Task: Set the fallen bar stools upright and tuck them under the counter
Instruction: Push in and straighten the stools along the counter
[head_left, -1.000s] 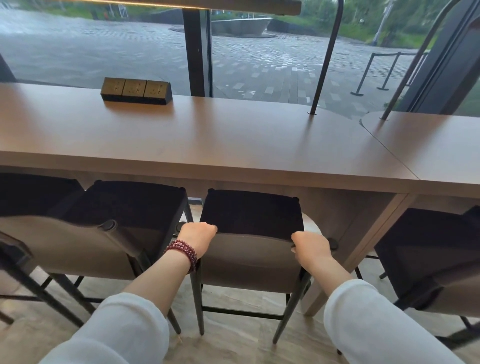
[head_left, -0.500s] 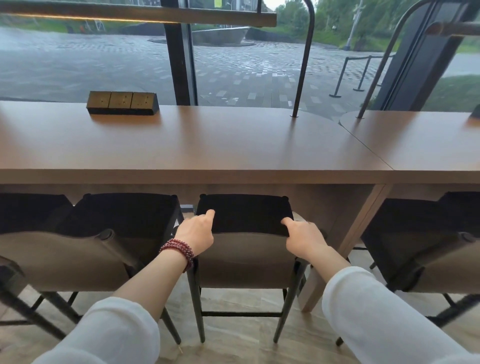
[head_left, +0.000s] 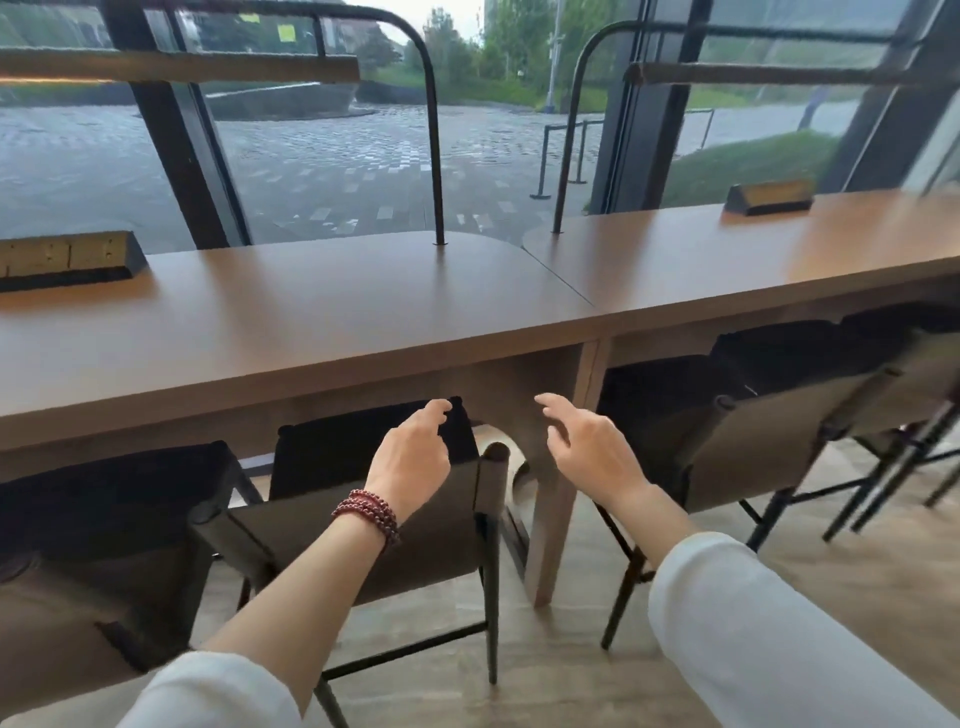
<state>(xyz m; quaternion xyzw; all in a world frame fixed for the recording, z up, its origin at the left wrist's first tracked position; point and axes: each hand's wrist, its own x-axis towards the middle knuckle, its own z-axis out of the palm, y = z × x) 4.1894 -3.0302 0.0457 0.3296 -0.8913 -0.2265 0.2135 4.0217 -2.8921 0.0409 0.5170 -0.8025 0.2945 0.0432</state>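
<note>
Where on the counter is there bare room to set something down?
The counter is bare between the left socket block and the left lamp post, and again from the right lamp post to the right socket block. Underneath it is crowded: stools fill both bays either side of the counter leg.

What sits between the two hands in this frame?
In the head view, the stool post and, behind it, the counter leg show between the left hand and right hand.

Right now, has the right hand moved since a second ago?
Yes. The right hand let go of the bar stool and moved right, now open before the counter leg.
</note>
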